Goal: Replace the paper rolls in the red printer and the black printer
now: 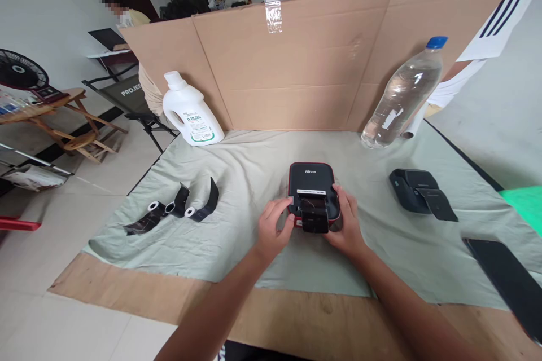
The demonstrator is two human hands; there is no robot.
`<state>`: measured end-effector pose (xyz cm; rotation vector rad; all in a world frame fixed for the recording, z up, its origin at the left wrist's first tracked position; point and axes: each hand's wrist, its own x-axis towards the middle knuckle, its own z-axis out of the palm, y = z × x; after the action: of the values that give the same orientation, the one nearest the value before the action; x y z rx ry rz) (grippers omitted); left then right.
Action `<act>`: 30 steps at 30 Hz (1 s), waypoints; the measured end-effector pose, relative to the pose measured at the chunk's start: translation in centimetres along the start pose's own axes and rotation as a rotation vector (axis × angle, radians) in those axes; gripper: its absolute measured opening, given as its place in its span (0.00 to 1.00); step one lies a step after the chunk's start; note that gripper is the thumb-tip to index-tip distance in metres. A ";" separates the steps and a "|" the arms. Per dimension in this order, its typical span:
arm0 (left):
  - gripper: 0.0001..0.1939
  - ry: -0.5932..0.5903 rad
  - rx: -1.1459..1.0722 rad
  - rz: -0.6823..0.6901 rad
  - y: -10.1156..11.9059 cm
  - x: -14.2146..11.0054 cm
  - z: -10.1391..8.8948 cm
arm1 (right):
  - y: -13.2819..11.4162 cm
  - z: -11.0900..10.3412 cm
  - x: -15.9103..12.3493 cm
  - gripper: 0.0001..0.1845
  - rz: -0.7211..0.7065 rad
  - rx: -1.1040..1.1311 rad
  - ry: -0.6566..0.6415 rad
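Note:
A black label printer (312, 176) with a red rim lies on the cloth in front of me, a black label strip (315, 221) hanging out of its front slot. My right hand (348, 225) grips the printer's right front corner, fingers along the side and thumb at the front. At its left front edge is my left hand (274, 225), thumb and fingers apart, fingertips touching the casing. Further left lie several small rolls of black labels (202, 208) with white cores, partly unrolled. A second, dark label printer (415, 189) sits to the right, a black strip trailing from it.
A cardboard panel (296, 79) stands across the back. Before it are a white jug (192, 113) at left and a tilted clear bottle (400, 98) at right. A black phone (506, 276) lies at the right front. Beyond the panel, a person (139, 17) is at a laptop.

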<state>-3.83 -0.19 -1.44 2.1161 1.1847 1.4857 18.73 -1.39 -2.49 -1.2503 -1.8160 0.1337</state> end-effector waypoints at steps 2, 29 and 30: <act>0.16 -0.033 -0.040 -0.041 -0.1 0.2 0.0 | 0.1 0.0 0.0 0.57 0.005 -0.006 0.001; 0.16 0.002 0.045 0.237 -0.6 0.4 0.2 | 0.3 0.2 0.5 0.53 -0.058 0.088 0.002; 0.16 -0.001 0.045 0.239 -0.7 0.4 0.2 | 0.3 -0.1 0.4 0.51 -0.064 0.105 -0.011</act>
<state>-3.93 0.60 -1.67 2.3577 1.0018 1.5673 19.00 -0.94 -2.31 -1.1189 -1.8327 0.1973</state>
